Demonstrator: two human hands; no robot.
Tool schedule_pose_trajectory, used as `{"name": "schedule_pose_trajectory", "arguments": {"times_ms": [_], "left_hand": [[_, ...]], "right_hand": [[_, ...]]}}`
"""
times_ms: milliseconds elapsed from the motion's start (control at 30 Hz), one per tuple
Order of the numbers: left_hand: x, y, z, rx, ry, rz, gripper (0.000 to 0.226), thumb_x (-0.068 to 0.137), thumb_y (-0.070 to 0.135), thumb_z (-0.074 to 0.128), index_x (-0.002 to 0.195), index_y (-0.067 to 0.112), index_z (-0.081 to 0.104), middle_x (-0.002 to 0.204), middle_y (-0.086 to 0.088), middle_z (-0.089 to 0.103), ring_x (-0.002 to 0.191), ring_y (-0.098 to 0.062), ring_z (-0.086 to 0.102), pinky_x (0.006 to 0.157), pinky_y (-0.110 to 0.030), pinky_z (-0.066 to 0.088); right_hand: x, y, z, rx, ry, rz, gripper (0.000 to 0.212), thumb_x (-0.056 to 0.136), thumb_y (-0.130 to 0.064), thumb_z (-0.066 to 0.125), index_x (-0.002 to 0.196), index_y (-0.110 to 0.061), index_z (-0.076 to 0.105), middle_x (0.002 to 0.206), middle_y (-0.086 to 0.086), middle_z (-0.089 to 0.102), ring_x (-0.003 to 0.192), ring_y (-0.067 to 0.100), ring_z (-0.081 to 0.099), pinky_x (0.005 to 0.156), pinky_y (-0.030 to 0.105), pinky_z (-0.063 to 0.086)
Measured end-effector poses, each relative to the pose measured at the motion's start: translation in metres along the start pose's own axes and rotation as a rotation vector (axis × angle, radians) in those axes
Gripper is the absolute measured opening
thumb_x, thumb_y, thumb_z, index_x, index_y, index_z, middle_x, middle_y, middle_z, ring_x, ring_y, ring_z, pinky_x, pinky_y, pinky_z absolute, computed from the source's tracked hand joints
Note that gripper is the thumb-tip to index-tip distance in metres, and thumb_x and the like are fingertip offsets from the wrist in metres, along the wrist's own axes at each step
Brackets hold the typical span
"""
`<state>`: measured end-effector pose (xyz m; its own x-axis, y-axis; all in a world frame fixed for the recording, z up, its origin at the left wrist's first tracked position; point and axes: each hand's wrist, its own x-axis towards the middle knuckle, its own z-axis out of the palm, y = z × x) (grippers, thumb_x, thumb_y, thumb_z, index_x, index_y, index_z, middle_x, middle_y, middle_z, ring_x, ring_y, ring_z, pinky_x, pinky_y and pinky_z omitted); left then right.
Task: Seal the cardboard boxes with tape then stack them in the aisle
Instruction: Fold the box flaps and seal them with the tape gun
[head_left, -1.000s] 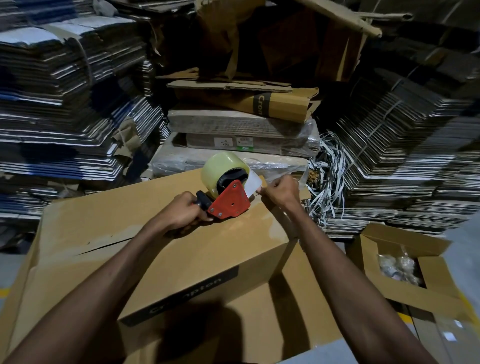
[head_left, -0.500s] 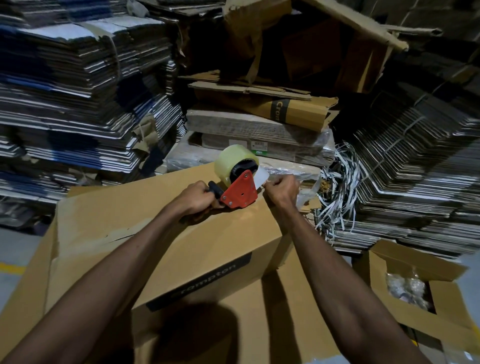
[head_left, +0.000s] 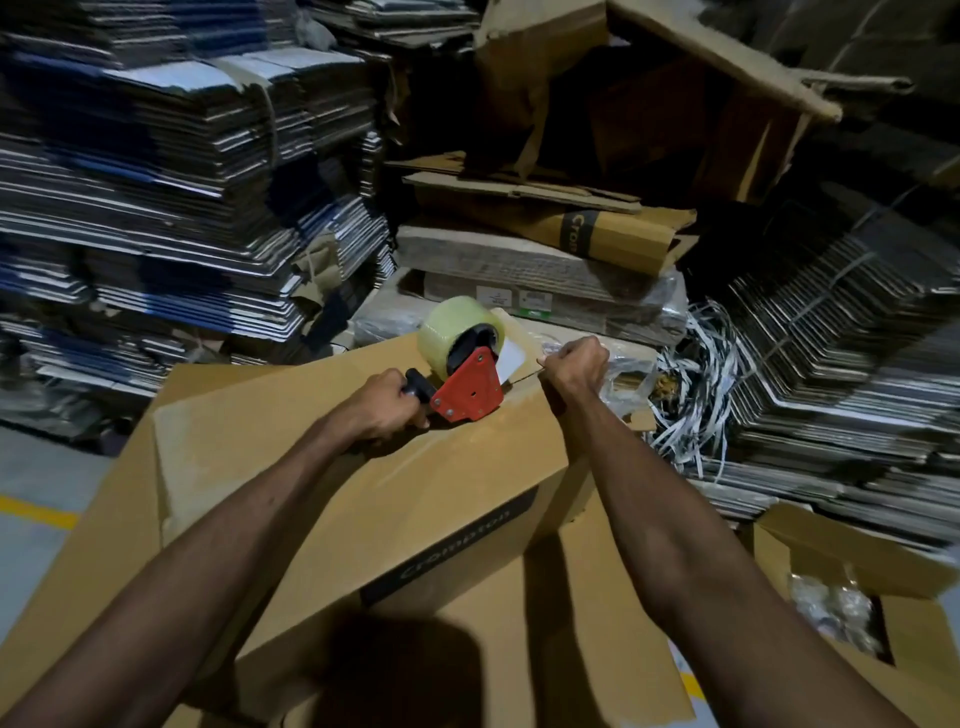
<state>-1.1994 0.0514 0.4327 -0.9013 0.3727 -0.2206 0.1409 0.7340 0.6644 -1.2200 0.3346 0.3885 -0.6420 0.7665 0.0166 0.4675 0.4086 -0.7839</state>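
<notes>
My left hand grasps the black handle of the red tape dispenser, which rests on the far edge of the brown cardboard box. My right hand is clenched, pinching the clear tape end there. The film itself is hard to make out.

Both bare forearms enter from the bottom corners and converge toward centre frame. Left hand — knuckles up, fingers curled round the black handle of the red tape dispenser with its pale yellowish roll, wrist roughly straight. Right hand — closed in a loose fist, back of hand toward the camera, fingertips pinched just right of the dispenser's front; what they pinch is unclear.
</notes>
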Motion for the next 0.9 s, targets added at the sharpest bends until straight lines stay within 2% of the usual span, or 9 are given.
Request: {"name": "schedule_pose_trajectory", "arguments": {"times_ms": [100,167,267,367,467,700,900], "left_hand": [[-0.011,-0.012,-0.005,0.009,0.033,-0.034,0.007,0.089,0.015,0.066,0.086,0.01,0.07,0.068,0.001,0.067,0.057,-0.015,0.058,0.051,-0.027,0.042],[-0.018,-0.02,-0.008,0.023,0.052,-0.057,0.008,0.087,0.017,0.069,0.09,0.01,0.068,0.076,-0.004,0.07,0.06,-0.017,0.06,0.052,-0.028,0.045],[-0.033,-0.032,-0.013,0.042,0.072,-0.075,0.007,0.088,0.017,0.07,0.089,0.01,0.066,0.078,-0.006,0.07,0.059,-0.018,0.06,0.048,-0.028,0.044],[-0.046,-0.047,-0.015,0.054,0.084,-0.099,0.011,0.088,0.018,0.071,0.093,0.012,0.064,0.083,-0.007,0.07,0.064,-0.018,0.061,0.051,-0.028,0.044],[-0.059,-0.059,-0.017,0.053,0.099,-0.108,0.01,0.088,0.018,0.069,0.093,0.011,0.064,0.084,-0.007,0.069,0.065,-0.018,0.06,0.052,-0.027,0.042],[-0.08,-0.056,-0.014,0.089,0.121,-0.085,0.01,0.09,0.017,0.068,0.087,0.016,0.059,0.081,-0.003,0.067,0.068,-0.016,0.062,0.053,-0.028,0.042],[-0.087,-0.053,-0.021,0.153,0.126,-0.077,0.011,0.094,0.016,0.057,0.083,0.017,0.055,0.084,-0.007,0.065,0.067,-0.018,0.057,0.053,-0.029,0.039]], "right_hand": [[0.004,0.002,0.006,-0.013,0.032,0.007,0.022,0.071,-0.026,0.096,0.08,-0.014,0.08,0.077,0.005,0.073,0.071,0.021,0.07,0.067,0.034,0.063],[0.0,0.001,0.003,0.014,0.031,-0.02,0.022,0.074,-0.025,0.095,0.082,-0.012,0.08,0.077,0.005,0.071,0.072,0.022,0.069,0.069,0.031,0.06],[-0.003,0.001,-0.002,0.051,0.014,-0.044,0.021,0.08,-0.022,0.091,0.089,-0.007,0.079,0.08,0.006,0.064,0.077,0.024,0.066,0.072,0.028,0.05],[-0.009,0.001,-0.002,0.058,0.007,-0.049,0.02,0.082,-0.02,0.09,0.092,-0.006,0.079,0.081,0.006,0.068,0.078,0.023,0.068,0.071,0.029,0.052],[-0.011,0.001,-0.002,0.05,0.016,-0.044,0.023,0.081,-0.021,0.09,0.095,-0.007,0.08,0.091,0.011,0.076,0.076,0.022,0.065,0.072,0.029,0.051],[-0.022,-0.001,-0.009,0.045,0.015,-0.068,0.025,0.084,-0.021,0.088,0.101,-0.004,0.08,0.099,0.014,0.076,0.077,0.022,0.06,0.073,0.027,0.047],[-0.031,0.006,-0.011,0.062,0.015,-0.08,0.02,0.084,-0.018,0.087,0.097,-0.005,0.079,0.089,0.01,0.073,0.077,0.021,0.064,0.07,0.029,0.049]]}}
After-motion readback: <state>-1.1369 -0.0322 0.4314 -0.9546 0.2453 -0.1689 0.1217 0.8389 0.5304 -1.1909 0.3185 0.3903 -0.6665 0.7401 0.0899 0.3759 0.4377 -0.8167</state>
